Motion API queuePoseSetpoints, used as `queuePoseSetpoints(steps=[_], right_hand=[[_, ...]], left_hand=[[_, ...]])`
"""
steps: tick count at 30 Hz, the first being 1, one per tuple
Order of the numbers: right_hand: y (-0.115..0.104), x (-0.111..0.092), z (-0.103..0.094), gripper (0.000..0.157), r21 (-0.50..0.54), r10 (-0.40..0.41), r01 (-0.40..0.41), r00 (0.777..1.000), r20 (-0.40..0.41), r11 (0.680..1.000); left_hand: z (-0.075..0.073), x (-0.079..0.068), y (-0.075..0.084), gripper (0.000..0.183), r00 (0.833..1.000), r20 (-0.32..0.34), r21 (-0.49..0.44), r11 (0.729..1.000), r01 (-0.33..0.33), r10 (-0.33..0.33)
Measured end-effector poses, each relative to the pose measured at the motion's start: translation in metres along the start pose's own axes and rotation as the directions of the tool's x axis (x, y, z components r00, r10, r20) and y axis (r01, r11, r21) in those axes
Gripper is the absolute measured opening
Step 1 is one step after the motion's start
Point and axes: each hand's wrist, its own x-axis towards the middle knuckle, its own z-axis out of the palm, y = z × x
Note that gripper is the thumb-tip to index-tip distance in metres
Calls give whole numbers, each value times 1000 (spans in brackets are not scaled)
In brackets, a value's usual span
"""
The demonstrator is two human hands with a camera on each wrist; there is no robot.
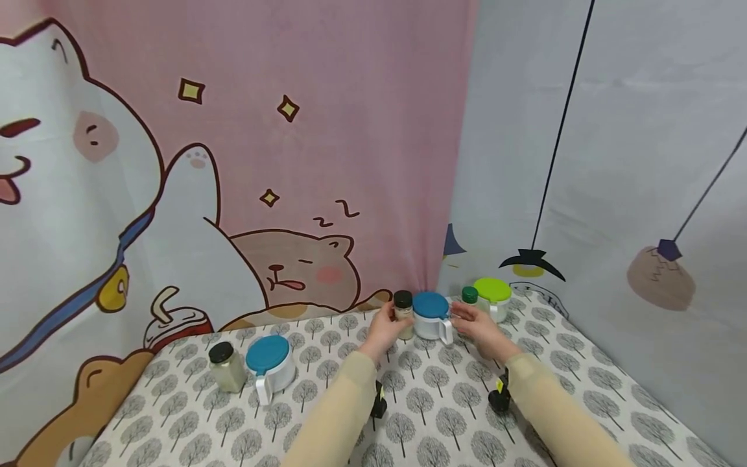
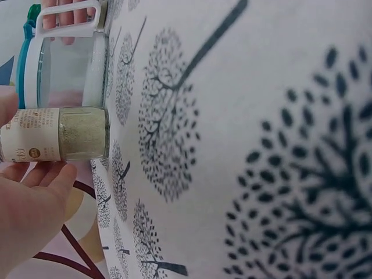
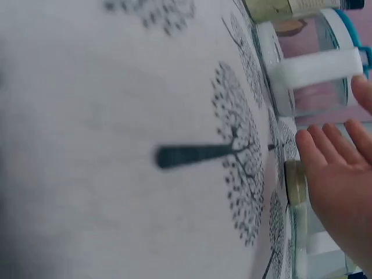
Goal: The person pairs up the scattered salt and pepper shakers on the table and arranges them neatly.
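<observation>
At the back of the table my left hand (image 1: 382, 331) holds a black-capped spice jar (image 1: 403, 327), thumb on one side and fingers on the other. Its label and pale powder show in the left wrist view, where the jar (image 2: 84, 133) stands close beside a clear canister (image 2: 67, 70). That canister has a blue lid (image 1: 430, 305) and a white handle turned toward me. My right hand (image 1: 480, 327) has its fingers extended near the handle and holds nothing. Behind it, partly hidden, is a green-capped jar (image 1: 469, 296).
A lime-lidded canister (image 1: 493, 295) stands at the back right. On the left are another black-capped jar (image 1: 227, 370) and a second blue-lidded canister (image 1: 277, 370). A tree-patterned cloth (image 1: 434, 405) covers the table, with printed curtains (image 1: 373, 130) behind it.
</observation>
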Motion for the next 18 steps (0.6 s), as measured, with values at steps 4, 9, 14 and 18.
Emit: queuePoseSetpoints(steps=[4,9,14,18], right_hand=[[8,7,-6,65,-30,0,2,998,66,1000],[12,13,-7,73,-46,-16,24,986,167,999],[9,18,-3,79,-46,-31,41,978,206,998],[10,23,-2,84,-64,-18,31,980,199,997]], left_hand=[[1,2,-3,62,1000,2,26,1000,-2,2],[1,1,-7,57,1000,12,54,998,10,-11],[0,2,-7,50,1000,21,96,995,-3,1],[1,4,-9,46,1000,28,120,993,-15,12]])
